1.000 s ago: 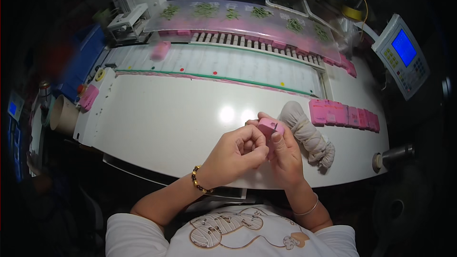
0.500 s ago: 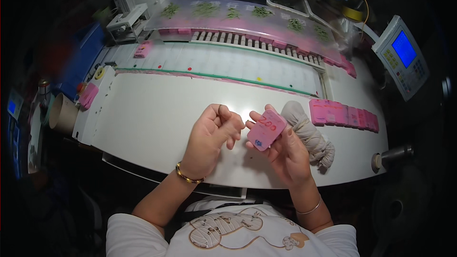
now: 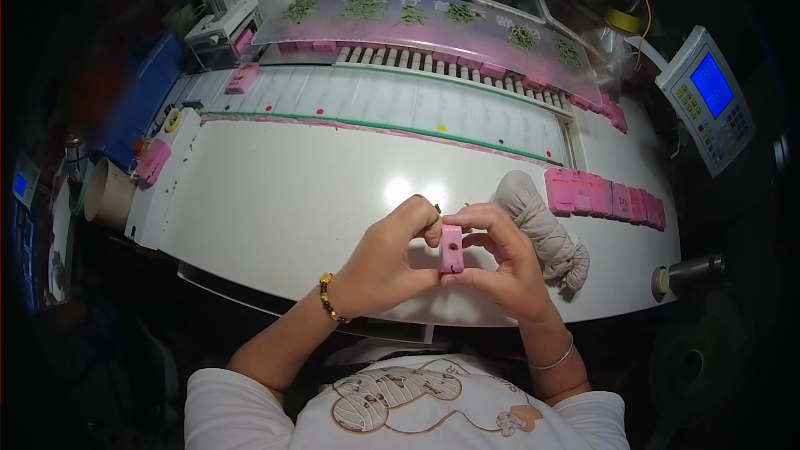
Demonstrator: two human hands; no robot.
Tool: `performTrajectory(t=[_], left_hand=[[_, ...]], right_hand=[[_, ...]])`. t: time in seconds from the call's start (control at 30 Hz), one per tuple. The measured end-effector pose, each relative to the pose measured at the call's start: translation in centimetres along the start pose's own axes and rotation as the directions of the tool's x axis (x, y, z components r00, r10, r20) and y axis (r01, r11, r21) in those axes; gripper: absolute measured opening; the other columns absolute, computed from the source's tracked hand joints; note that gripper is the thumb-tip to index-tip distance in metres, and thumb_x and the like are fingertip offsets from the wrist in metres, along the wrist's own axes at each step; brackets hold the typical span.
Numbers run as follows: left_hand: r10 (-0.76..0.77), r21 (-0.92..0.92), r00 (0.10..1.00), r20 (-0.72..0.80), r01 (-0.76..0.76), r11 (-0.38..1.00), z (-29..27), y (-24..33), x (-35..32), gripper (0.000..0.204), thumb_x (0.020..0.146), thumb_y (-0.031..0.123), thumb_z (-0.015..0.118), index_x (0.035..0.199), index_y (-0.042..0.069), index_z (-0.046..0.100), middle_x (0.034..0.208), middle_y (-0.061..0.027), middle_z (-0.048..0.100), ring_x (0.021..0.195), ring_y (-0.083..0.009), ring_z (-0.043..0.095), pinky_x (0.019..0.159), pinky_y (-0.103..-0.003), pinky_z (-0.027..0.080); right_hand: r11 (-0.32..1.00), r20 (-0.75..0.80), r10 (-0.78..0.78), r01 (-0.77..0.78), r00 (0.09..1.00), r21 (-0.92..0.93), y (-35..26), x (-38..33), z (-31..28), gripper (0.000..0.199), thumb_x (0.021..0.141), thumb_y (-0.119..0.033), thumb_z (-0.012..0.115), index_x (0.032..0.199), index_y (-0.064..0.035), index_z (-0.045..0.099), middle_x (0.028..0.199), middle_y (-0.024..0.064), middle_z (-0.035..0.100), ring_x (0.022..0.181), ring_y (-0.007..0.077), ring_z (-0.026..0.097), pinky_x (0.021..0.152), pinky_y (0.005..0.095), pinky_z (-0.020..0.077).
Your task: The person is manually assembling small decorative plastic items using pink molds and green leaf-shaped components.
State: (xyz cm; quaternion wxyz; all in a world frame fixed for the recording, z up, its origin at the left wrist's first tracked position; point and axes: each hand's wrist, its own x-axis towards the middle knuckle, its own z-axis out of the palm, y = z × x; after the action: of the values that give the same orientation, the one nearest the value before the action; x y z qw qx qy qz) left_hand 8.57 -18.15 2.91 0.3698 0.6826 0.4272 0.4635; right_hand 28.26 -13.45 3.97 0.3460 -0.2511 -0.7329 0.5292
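Observation:
In front of me both hands hold a small pink block (image 3: pixel 452 250) upright, its narrow side toward me. A dark round spot or hole shows in that side, with a dark mark below it. My right hand (image 3: pixel 504 262) is closed on it, forefinger over the top and thumb at the bottom. From the other side, my left hand (image 3: pixel 392 254) is closed against it, thumb at the lower edge and fingers curled near the top. A tiny dark-green bit (image 3: pixel 437 209) shows by the left fingertips. The block's broad faces are hidden.
A grey cloth bundle (image 3: pixel 542 233) lies right of my hands, beside a row of pink blocks (image 3: pixel 602 197). Beyond runs a white conveyor (image 3: pixel 375 104) carrying one pink block (image 3: pixel 242 78). Green leaf heaps (image 3: pixel 364 7) sit on a clear sheet. A keypad display (image 3: pixel 708 100) stands right.
The pink block has turned from broad face up to narrow side toward me. My left hand has moved right and closed against it; the right fingers have wrapped round it.

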Motion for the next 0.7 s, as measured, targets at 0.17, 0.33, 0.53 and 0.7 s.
performTrajectory(t=[0.17,0.33,0.53,0.7], left_hand=[[-0.134,-0.384,0.990,0.047,0.142,0.912,-0.4,-0.9,-0.1,0.039,0.076,0.003,0.078,0.098,0.006,0.045,0.099,-0.0037,0.049,0.096,-0.0131,0.056,0.088,-0.034,0.054],[-0.270,-0.680,0.963,0.008,0.203,0.704,0.0,-0.9,0.5,0.039,0.081,-0.003,0.075,0.107,0.003,0.046,0.108,-0.0066,0.050,0.104,-0.0150,0.057,0.088,-0.032,0.055],[-0.404,-0.906,0.913,-0.049,0.130,0.402,-0.3,-1.8,0.5,0.048,0.092,0.011,0.066,0.132,0.000,0.042,0.122,-0.0117,0.053,0.113,-0.0211,0.057,0.103,-0.039,0.046],[-0.438,-0.950,0.884,-0.164,-0.023,0.311,0.1,-2.3,0.9,0.040,0.100,0.029,0.054,0.127,0.000,0.047,0.115,-0.0117,0.056,0.106,-0.0230,0.058,0.096,-0.040,0.049]], right_hand=[[0.984,0.042,0.116,-0.121,0.992,0.132,-0.7,0.4,-0.3,0.052,0.079,-0.001,0.075,0.127,-0.0017,0.055,0.120,0.0083,0.057,0.111,0.0173,0.058,0.092,0.0319,0.0527],[0.886,-0.070,0.236,-0.185,0.969,0.425,0.1,0.7,0.5,0.054,0.087,0.000,0.069,0.135,0.0019,0.046,0.127,0.0101,0.054,0.117,0.0164,0.054,0.094,0.0304,0.0522],[0.738,-0.214,0.348,-0.126,0.913,0.663,-0.3,0.7,1.0,0.058,0.086,-0.004,0.070,0.138,0.0006,0.043,0.128,0.0112,0.053,0.117,0.0185,0.055,0.101,0.0337,0.0454],[0.817,-0.263,0.294,-0.099,0.919,0.568,0.5,0.4,1.5,0.055,0.087,0.001,0.067,0.136,0.0014,0.041,0.121,0.0104,0.054,0.113,0.0159,0.055,0.095,0.0302,0.0504]])
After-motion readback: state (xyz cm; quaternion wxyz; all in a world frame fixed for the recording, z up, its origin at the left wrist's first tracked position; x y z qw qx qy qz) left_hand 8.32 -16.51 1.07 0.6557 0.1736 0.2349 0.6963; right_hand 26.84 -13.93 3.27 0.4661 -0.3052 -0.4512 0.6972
